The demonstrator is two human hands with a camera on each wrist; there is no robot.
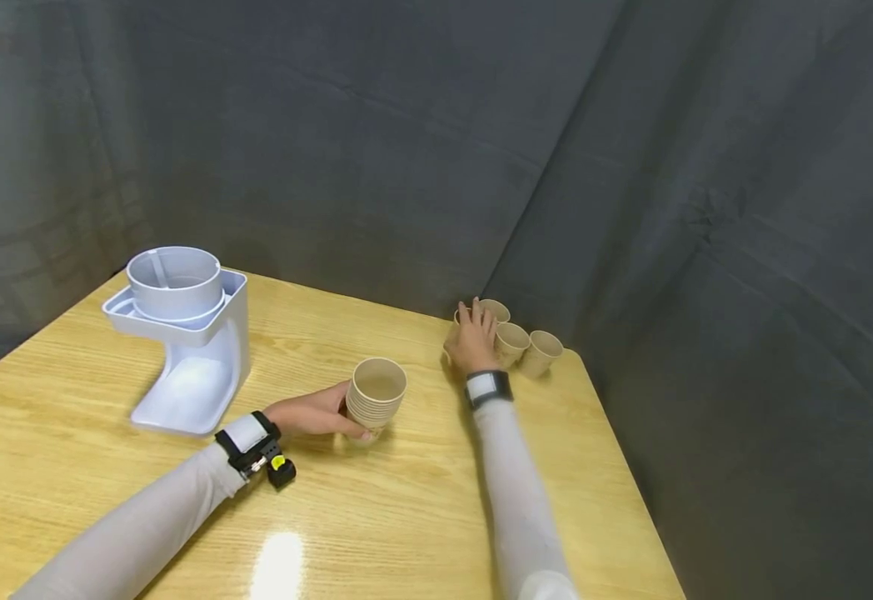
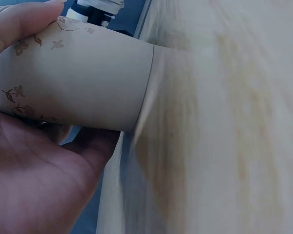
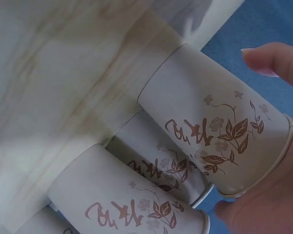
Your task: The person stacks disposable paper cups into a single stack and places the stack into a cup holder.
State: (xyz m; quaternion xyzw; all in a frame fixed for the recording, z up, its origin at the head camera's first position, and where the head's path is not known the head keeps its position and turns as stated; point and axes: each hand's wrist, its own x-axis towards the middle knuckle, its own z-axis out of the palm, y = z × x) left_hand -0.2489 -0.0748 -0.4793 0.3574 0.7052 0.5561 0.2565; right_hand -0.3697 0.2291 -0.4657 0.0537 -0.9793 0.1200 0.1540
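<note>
My left hand (image 1: 312, 414) grips a nested stack of beige paper cups (image 1: 367, 408) round its side, mouths up, near the table's middle. In the left wrist view the lowest cup (image 2: 83, 73) shows its flower print, its base right at the tabletop. At the back right, my right hand (image 1: 474, 337) reaches over the leftmost of several single paper cups. Seen from the right wrist, that upright cup (image 3: 219, 122) stands between the spread thumb (image 3: 273, 61) and the palm; a gap shows between thumb and cup. In the head view the hand hides most of this cup.
More single cups stand close by on the right: one at the back (image 1: 495, 311), one in front (image 1: 511, 337) and one farther right (image 1: 541, 352). A pale plastic stand with a round container (image 1: 174, 296) occupies the table's left. Dark curtains (image 1: 376, 150) hang along the back and right edges.
</note>
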